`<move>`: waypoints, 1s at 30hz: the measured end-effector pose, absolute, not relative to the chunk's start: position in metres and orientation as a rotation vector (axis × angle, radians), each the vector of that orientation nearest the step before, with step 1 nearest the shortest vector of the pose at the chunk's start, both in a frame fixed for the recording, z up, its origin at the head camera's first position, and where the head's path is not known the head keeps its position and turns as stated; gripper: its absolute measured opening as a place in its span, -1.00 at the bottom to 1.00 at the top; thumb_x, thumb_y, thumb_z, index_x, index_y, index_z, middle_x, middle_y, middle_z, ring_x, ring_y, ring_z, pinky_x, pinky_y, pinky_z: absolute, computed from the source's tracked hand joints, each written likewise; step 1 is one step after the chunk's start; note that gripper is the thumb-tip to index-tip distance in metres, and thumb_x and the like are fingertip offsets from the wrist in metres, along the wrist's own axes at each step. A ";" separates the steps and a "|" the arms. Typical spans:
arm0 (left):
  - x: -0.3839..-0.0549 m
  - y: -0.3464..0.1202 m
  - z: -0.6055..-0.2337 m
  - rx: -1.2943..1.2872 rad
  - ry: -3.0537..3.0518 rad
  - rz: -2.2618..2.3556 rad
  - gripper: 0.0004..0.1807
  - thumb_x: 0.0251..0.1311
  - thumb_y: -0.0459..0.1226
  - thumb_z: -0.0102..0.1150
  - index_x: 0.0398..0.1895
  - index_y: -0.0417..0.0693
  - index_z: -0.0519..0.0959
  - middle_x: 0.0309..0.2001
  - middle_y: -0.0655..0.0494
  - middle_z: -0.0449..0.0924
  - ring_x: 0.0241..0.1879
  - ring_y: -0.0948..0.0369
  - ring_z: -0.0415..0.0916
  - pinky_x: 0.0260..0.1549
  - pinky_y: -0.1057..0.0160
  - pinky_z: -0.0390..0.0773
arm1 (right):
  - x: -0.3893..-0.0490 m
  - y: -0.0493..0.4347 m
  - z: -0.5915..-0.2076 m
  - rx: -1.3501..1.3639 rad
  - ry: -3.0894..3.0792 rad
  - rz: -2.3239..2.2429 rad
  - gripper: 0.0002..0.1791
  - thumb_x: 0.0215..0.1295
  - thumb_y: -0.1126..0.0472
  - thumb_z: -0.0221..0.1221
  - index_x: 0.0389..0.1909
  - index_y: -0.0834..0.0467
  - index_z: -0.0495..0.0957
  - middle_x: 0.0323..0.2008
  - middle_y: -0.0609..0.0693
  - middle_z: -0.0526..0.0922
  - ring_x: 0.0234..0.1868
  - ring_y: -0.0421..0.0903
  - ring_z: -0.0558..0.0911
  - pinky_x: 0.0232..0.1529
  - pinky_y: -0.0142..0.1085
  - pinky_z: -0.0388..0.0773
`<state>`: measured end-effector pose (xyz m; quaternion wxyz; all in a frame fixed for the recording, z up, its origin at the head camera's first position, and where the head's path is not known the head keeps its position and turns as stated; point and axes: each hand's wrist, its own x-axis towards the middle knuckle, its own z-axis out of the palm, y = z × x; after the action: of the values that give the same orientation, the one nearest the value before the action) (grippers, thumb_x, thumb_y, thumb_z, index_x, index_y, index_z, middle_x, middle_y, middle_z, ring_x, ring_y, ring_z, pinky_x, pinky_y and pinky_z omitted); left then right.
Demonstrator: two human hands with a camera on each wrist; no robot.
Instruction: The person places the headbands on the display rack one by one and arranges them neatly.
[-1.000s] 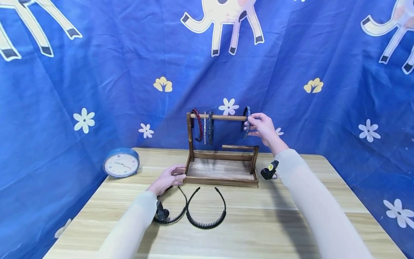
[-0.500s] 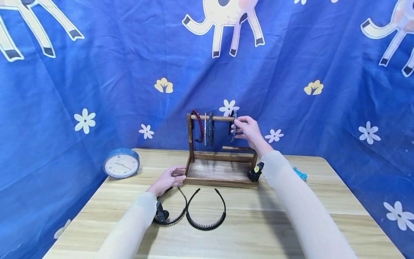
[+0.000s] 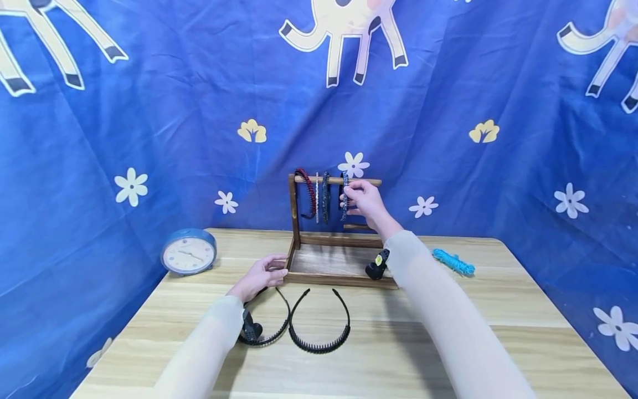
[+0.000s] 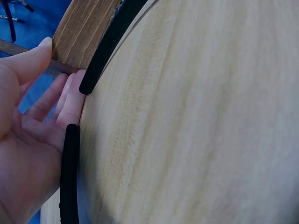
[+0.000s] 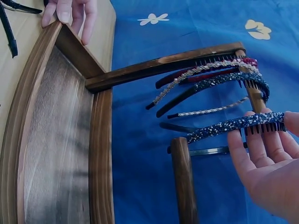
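Note:
My right hand (image 3: pixel 366 200) pinches a blue glittery headband (image 5: pixel 229 126), with fingers under its toothed inner side. This headband is over the top rod (image 3: pixel 371 182) of a wooden headband stand (image 3: pixel 344 280). Further left on the rod hang a red headband (image 3: pixel 308 191), a white beaded headband (image 3: pixel 317 199) and a dark glittery headband (image 3: pixel 326 199). My left hand (image 3: pixel 259 277) holds the near left corner of the stand's tray, its thumb and fingers on either side of the wood (image 4: pixel 86 32). Part of the tray is hidden behind my right wrist.
Two black toothed headbands lie in front of the stand, one (image 3: pixel 319 349) in plain view, the other (image 3: pixel 266 339) partly under my left wrist. A blue clock (image 3: pixel 188 252) stands left. A turquoise cord bundle (image 3: pixel 453 262) lies right. A short lower rod (image 5: pixel 184 182) is on the stand.
My right hand has slid the blue glittery headband leftward along the top rod, toward the other hanging headbands. The turquoise bundle has come into view. My left hand stays at the tray corner.

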<state>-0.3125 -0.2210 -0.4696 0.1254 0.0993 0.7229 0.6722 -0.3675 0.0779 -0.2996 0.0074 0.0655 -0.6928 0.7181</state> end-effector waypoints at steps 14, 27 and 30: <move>-0.311 -0.221 -0.469 0.291 2.110 1.950 -0.39 0.22 -0.40 0.12 0.32 -0.28 0.17 0.20 -0.35 0.20 0.05 -0.13 0.37 -0.01 0.04 0.54 | -0.373 0.066 -0.305 0.180 -2.198 2.251 -0.75 0.32 0.15 0.12 -0.06 0.17 0.42 -0.22 0.13 0.64 -0.30 -0.02 0.64 -0.26 -0.08 0.65; -0.309 -0.220 -0.467 0.317 2.131 1.933 -0.41 0.24 -0.40 0.09 0.32 -0.25 0.18 0.22 -0.36 0.20 0.06 -0.15 0.38 -0.01 0.03 0.54 | -0.377 0.059 -0.305 0.175 -2.229 2.173 -0.76 0.32 0.16 0.12 -0.08 0.20 0.43 -0.23 0.04 0.54 -0.31 -0.02 0.54 -0.29 -0.11 0.66; -0.309 -0.220 -0.466 0.311 2.130 1.935 -0.41 0.24 -0.40 0.09 0.32 -0.25 0.18 0.21 -0.35 0.21 0.06 -0.15 0.37 -0.01 0.04 0.54 | -0.377 0.059 -0.305 0.176 -2.229 2.173 -0.76 0.31 0.17 0.13 -0.08 0.20 0.44 -0.26 0.03 0.54 -0.33 -0.04 0.55 -0.32 -0.14 0.66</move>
<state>-0.3090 -0.2196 -0.4665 0.1233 0.1066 0.7303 0.6634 -0.3773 0.0593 -0.3047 0.0119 0.0566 -0.7147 0.6970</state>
